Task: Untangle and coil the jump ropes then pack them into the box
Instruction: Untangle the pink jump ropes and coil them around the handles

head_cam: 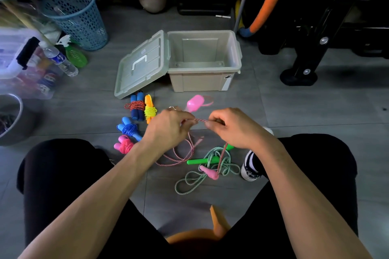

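My left hand (168,127) and my right hand (233,126) both pinch a pink-and-white striped rope (200,120), stretched short between them above the floor. Its slack loops lie below on the tiles (179,157); one pink handle (208,172) rests on a tangled green rope (202,176) with green handles (202,161). Another pink handle (194,103) lies beyond my hands. Several coiled ropes sit to the left: red on blue handles (135,107), yellow on orange handles (149,110), blue (129,129), pink (124,145). The beige box (202,82) stands open behind them.
The box lid (141,65) leans against its left side. A blue mesh bin (75,17), a water bottle (60,60) and a green spray bottle (73,52) stand far left. Black equipment legs (303,69) stand at the right. My knees flank the ropes, a shoe (251,166) at the right.
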